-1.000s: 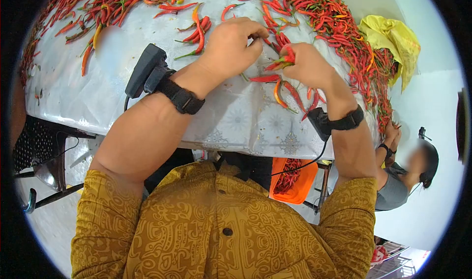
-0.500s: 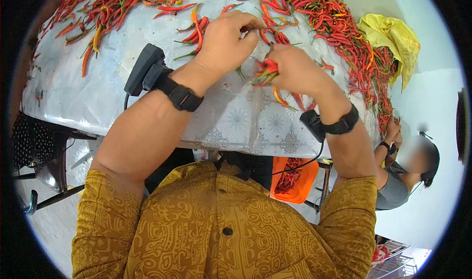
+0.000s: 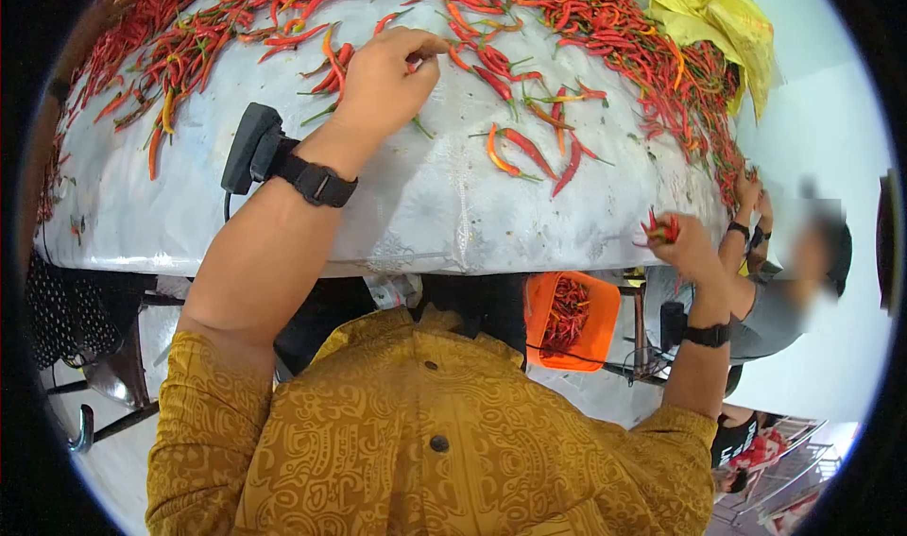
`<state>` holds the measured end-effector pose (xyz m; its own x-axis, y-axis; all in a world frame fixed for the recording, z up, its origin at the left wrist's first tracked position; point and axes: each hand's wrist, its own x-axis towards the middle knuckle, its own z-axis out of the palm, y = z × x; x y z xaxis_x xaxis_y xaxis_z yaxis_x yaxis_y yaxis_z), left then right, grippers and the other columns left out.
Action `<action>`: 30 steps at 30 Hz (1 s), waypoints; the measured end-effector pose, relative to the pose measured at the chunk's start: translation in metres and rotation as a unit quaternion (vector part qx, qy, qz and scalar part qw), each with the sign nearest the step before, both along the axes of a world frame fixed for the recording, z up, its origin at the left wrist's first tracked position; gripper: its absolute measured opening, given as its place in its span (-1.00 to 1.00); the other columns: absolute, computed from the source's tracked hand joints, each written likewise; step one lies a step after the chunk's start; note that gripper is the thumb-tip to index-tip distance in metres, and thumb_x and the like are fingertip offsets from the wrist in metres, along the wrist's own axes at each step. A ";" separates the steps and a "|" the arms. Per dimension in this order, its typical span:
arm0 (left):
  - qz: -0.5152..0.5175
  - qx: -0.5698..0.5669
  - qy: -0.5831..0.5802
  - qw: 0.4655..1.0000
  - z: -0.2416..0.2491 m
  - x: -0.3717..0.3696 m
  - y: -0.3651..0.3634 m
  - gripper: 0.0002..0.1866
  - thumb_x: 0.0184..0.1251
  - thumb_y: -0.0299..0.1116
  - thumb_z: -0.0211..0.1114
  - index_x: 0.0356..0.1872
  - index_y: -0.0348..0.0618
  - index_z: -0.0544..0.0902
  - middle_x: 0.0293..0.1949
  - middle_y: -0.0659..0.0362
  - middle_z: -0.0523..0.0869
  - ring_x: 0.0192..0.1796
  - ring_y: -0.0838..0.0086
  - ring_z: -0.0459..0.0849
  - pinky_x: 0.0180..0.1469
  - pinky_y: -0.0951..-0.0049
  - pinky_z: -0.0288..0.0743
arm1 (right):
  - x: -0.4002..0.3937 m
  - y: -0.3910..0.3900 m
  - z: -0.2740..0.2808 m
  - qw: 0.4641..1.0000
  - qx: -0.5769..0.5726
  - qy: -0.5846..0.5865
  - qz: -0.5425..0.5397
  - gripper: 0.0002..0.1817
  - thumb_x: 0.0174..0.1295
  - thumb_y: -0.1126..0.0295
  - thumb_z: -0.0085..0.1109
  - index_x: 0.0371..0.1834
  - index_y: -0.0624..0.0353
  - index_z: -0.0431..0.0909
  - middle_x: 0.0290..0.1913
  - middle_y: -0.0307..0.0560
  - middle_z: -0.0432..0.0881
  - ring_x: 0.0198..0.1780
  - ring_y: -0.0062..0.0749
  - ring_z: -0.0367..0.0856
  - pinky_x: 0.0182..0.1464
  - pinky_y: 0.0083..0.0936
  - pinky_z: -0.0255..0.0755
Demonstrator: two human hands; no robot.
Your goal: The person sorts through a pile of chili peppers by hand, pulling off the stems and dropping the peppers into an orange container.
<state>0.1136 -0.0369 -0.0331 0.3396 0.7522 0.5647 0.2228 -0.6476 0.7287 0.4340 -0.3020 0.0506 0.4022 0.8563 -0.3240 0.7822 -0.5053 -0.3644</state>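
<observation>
Far left, I've got a thick drift of red chilies (image 3: 170, 35) running along the back of the white table (image 3: 283, 205), far too many to count. One black wrist unit (image 3: 250, 149) sits on my left forearm. My left hand (image 3: 378, 83) is out on the tabletop, fingers pinched together at a chili by the fingertips; I cannot tell whether it actually has hold of it. Just right of that hand, about six or seven loose chilies (image 3: 515, 149) lie scattered on the cloth, apart from the pile.

Below the table edge, one orange tub (image 3: 572, 319) hangs in view with chilies inside. My right hand (image 3: 685, 243) is off the table's edge, above and right of the tub, closed around a small bunch of chilies (image 3: 661, 226), red tips poking out. One yellow bag (image 3: 713, 17) sits at the far right corner. One other person (image 3: 794, 290) works beside me, both hands up at the pile.
</observation>
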 end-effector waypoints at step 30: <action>-0.077 0.128 0.177 0.973 -0.002 0.007 -0.028 -0.65 0.01 -0.29 0.33 -0.12 -0.13 0.64 -0.12 0.02 0.64 -0.06 0.16 0.60 0.00 0.27 0.47 | -0.120 0.155 -0.055 0.906 0.225 -0.002 0.359 -0.38 -0.16 0.46 0.23 0.12 0.23 0.41 -0.01 0.16 0.54 0.03 -0.03 0.50 0.08 -0.30 0.37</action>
<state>0.1201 -0.0653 -0.0346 0.6450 0.5276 0.5529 0.3167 -0.8429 0.4349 0.3139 -0.1473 -0.0045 -0.3097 0.9430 0.1222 0.8522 0.3323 -0.4043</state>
